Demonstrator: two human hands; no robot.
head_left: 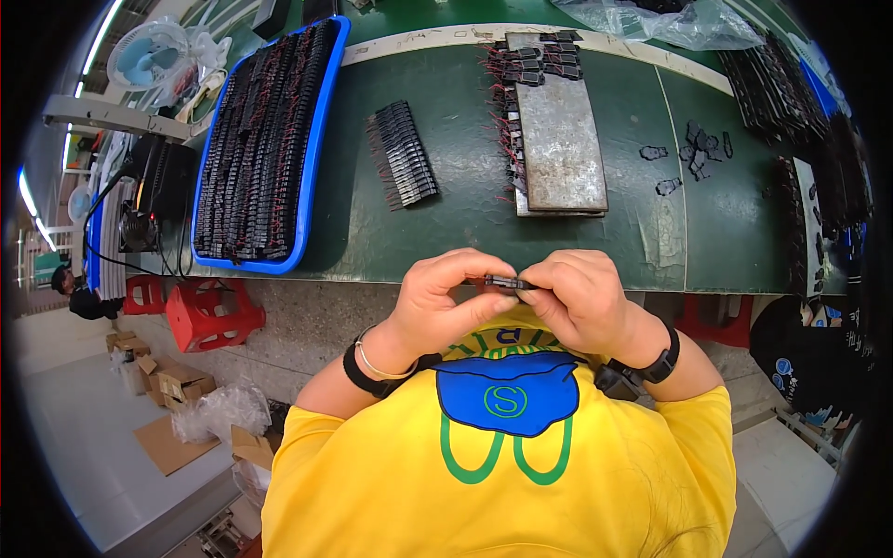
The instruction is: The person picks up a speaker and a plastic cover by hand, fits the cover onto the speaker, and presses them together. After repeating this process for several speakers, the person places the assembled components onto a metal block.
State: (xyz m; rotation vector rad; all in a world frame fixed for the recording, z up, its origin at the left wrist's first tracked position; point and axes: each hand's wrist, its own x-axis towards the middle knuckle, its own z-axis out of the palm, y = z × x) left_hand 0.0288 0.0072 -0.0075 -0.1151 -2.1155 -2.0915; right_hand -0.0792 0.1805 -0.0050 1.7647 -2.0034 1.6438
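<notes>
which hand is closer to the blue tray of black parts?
Left. The left hand sits just right of and below the blue tray; the right hand lies farther right, both gripping a small black part.

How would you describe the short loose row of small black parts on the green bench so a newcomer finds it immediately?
Start at the long blue plastic tray packed with black parts on the green bench. Just right of it lies a short slanted row of black parts with red wires. Unlike its neighbours, it sits directly on the bench, in no tray and on no grey metal plate.

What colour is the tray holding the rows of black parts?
Blue; the tray shows best in the head view, at upper left.
</notes>
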